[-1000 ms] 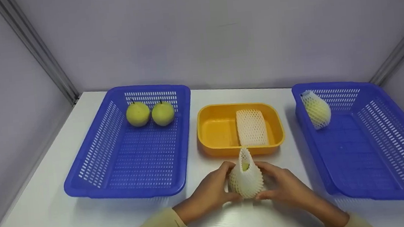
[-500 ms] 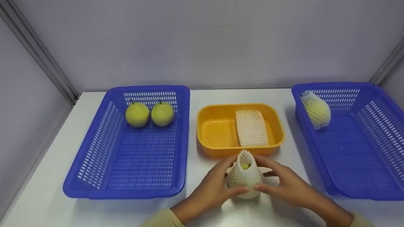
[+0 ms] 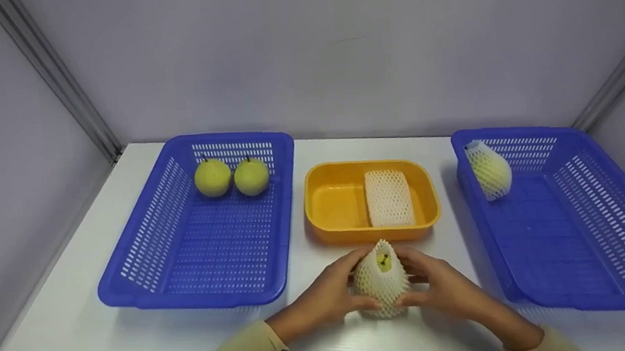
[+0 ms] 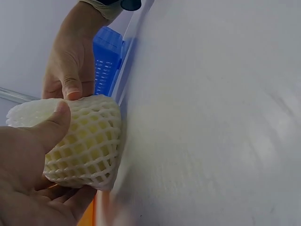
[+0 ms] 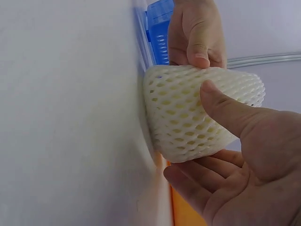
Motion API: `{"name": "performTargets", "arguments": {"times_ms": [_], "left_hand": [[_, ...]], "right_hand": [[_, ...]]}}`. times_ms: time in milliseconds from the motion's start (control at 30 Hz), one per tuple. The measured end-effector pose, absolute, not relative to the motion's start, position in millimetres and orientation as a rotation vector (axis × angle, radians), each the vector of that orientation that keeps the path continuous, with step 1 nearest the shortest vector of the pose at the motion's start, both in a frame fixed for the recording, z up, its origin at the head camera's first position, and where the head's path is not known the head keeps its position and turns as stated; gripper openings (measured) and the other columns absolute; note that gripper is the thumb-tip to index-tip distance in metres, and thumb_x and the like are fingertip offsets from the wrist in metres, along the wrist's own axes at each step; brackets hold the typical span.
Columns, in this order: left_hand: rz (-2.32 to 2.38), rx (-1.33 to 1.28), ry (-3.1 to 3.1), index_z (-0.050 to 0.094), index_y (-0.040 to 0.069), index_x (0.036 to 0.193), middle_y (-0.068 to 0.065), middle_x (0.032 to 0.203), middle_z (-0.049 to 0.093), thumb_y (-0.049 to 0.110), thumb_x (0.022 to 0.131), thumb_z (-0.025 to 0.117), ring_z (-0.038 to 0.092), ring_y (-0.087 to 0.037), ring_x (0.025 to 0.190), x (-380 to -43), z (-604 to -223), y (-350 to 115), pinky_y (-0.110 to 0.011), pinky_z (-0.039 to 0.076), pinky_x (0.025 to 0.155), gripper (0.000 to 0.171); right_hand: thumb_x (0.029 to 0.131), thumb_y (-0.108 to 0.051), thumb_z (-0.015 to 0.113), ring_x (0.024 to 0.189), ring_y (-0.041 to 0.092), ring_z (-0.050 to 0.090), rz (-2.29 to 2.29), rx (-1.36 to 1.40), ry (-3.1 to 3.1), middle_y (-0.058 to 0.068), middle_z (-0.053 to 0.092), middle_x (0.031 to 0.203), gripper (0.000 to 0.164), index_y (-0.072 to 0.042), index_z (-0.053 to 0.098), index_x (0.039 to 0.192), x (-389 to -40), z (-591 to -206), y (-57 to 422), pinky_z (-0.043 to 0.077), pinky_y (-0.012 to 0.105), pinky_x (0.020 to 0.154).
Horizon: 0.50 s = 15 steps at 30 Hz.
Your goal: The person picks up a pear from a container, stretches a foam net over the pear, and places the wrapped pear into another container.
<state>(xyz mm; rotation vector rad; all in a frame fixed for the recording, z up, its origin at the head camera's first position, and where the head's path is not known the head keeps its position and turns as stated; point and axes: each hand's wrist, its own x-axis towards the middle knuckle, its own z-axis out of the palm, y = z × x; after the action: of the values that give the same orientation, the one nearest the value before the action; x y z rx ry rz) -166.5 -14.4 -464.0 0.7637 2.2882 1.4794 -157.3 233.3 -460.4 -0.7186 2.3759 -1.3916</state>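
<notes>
A pear [image 3: 384,261] in a white foam net sleeve [image 3: 382,289] stands upright on the table, its stem showing through the sleeve's open top. My left hand [image 3: 329,291] holds it from the left, thumb on the near side and fingers round the far side. From the right, my right hand [image 3: 440,283] holds it the same way. In the left wrist view the netting [image 4: 89,141] is stretched over the yellow fruit, with the left thumb pressed on it. The right wrist view shows the right thumb lying across the sleeve [image 5: 188,113], fingers beneath it.
Two bare pears [image 3: 213,177] sit at the back of the left blue basket [image 3: 198,299]. A yellow tub [image 3: 335,233] behind my hands contains flat foam net sleeves [image 3: 389,198]. In the right blue basket [image 3: 589,305] lies one sleeved pear [image 3: 491,172].
The sleeve's top has sunk lower and turned toward me, so the pear's stem now shows in its opening. My hands have stayed around the pear, shifting slightly.
</notes>
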Motion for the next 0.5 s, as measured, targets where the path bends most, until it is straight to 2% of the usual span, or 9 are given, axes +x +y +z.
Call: {"name": "performTargets", "arguments": {"times_ms": [267,500], "left_hand": [[1.515,0.733,2.258,0.045,0.010,0.151,-0.003,0.141,0.057,0.020,0.085,0.085,0.056,-0.016,0.125,-168,-465,-16,-0.030,0.047,0.106,0.077],[1.650,0.677,2.181,0.046,0.008,0.151,-0.006,0.135,0.062,0.025,0.092,0.078,0.061,-0.019,0.116,-173,-455,-16,-0.032,0.053,0.097,0.069]], "right_hand": [[0.088,-0.020,0.082,0.125,0.039,0.058,-1.423,-0.655,2.359,0.022,0.052,0.145,0.074,-0.001,0.044,0.149,-159,-462,232,0.052,0.050,0.101],[0.091,-0.017,0.078,0.122,0.031,0.057,-1.589,-0.552,2.319,0.019,0.060,0.135,0.064,0.004,0.049,0.144,-162,-455,230,0.050,0.034,0.102]]}}
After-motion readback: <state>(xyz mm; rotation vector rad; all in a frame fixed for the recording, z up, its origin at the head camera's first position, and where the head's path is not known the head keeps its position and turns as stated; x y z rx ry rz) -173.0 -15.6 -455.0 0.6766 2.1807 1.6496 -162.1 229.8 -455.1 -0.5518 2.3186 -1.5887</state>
